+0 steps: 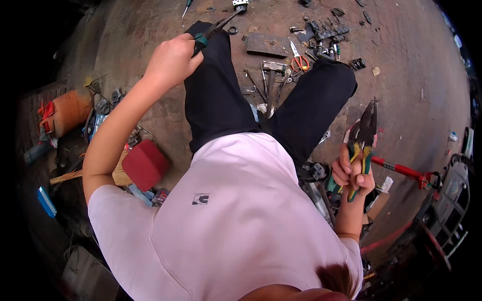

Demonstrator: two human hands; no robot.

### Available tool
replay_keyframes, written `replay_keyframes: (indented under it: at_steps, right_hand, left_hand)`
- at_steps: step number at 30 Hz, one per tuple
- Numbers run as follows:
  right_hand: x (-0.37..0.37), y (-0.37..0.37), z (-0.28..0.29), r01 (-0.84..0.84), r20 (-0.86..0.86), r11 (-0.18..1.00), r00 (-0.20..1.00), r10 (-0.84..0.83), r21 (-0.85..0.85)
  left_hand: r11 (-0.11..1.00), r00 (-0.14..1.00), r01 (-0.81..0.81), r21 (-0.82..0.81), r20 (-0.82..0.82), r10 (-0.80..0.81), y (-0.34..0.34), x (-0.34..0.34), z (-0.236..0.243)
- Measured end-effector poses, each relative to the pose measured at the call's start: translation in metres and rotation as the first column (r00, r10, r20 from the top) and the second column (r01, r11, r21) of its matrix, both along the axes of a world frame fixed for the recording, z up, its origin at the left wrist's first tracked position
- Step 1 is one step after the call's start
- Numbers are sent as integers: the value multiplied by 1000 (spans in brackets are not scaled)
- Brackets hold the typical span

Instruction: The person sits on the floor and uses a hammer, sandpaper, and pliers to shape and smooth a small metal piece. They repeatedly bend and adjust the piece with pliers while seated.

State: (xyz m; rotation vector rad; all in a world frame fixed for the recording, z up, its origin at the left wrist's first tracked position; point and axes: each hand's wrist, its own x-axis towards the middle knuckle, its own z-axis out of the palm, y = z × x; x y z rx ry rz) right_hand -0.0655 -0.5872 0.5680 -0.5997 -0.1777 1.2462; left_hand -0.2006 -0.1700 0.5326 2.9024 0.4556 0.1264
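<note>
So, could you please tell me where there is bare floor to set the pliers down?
Bare floor lies right of the right knee, and more left of the left knee, beyond the left hand. It is crowded between the knees around the hammer and scissors.

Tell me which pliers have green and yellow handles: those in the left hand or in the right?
The combination pliers in the right hand; the long-nose pliers in the left hand have dark green grips.
</note>
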Motion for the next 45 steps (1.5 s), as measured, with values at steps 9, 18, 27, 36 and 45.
replay_keyframes:
  at_steps: [9,18,27,36,45]
  right_hand:
    - [-4,25,-27,-110,156,994,982,107,11]
    - [3,33,-15,-172,624,974,748,226,-147]
    - [6,46,1,-50,881,954,371,292,-295]
    - [7,47,5,66,925,934,182,334,-351]
    - [8,50,6,81,919,929,201,340,-362]
  left_hand:
    - [237,966,95,-967,31,-258,-78,14,27]
    - [113,925,193,-975,142,-353,-85,6,36]
    - [214,909,161,-963,60,-413,-79,-2,38]
    - [266,928,99,-959,-7,-373,-76,-5,42]
    - [326,929,117,-938,-13,-370,-77,-4,40]
